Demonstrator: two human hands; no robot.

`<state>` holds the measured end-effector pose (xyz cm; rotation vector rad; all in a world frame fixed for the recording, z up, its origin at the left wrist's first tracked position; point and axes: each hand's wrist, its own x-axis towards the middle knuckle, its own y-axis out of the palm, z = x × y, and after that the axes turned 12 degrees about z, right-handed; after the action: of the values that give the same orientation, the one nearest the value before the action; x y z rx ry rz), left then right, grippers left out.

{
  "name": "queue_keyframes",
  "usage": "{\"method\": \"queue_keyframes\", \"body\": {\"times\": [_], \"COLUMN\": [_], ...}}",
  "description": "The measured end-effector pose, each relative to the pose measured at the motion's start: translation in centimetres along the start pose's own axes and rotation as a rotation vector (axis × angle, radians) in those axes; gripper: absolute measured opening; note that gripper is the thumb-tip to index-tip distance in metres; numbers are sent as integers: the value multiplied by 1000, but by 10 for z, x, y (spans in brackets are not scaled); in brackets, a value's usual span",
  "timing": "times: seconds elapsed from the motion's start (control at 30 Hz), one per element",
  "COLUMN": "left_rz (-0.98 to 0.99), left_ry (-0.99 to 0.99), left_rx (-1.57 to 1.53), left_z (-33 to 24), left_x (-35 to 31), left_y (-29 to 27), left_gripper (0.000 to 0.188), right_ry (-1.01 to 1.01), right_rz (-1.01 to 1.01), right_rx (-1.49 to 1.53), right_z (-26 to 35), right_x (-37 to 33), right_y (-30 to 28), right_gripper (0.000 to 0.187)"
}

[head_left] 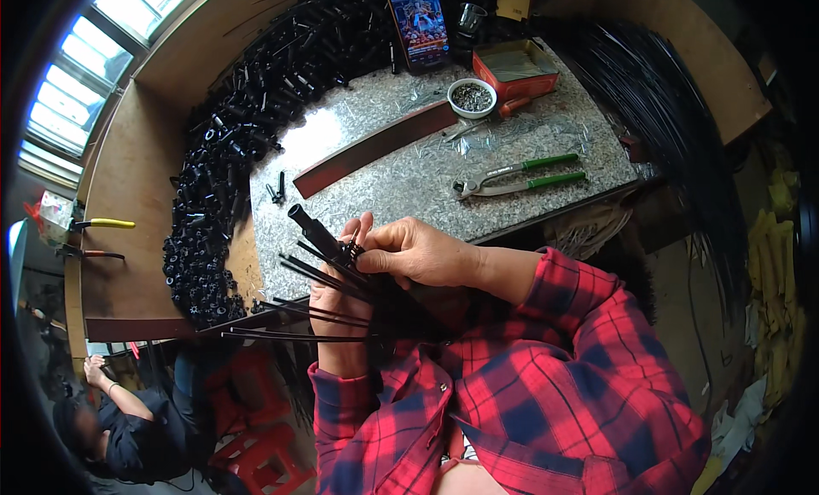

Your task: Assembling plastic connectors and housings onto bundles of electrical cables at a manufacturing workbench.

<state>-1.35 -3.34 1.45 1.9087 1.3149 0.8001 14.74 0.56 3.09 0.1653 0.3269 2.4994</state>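
Above my lap I hold what looks like a black umbrella frame, with a hollow black tube (313, 229) pointing up and left. Several thin black ribs (294, 335) fan out from it to the left. My left hand (334, 306) is closed round the frame from beneath, partly covered by the ribs. With thumb and forefinger, my right hand (418, 252) pinches at the notched collar (351, 251) where ribs meet tube. Whatever tiny piece might be between those fingertips is too small to tell.
On the speckled tabletop (384, 192) lie green-handled nippers (520, 176) and a long dark-red bar (375, 150). Behind stand a white bowl of small metal bits (472, 98), a red tin (516, 69) and a phone (416, 26). Black parts (226, 167) heap leftward; a co-worker (128, 427) sits lower left.
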Motion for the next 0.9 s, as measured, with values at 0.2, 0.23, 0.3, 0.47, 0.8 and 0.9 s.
{"method": "queue_keyframes", "body": {"times": [0.2,0.23,0.3,0.47,0.8,0.9], "left_rz": [27,26,62,60,116,120], "left_ry": [23,21,58,74,3,39], "left_rx": [-148,-149,-103,-62,59,123], "left_z": [2,3,2,3,-5,-11], "left_x": [-6,-7,-7,-3,-4,-5], "left_y": [-3,-5,-6,2,4,2], "left_gripper": [44,44,42,43,60,65], "right_ry": [0,10,20,5,-26,-129], "right_rz": [41,30,23,59,136,69], "right_rx": [-54,-69,-81,34,25,-36], "right_z": [5,6,5,2,4,10], "right_x": [1,0,1,4,7,11], "right_y": [0,1,0,-4,-7,8], "right_gripper": [24,24,24,26,25,24]}}
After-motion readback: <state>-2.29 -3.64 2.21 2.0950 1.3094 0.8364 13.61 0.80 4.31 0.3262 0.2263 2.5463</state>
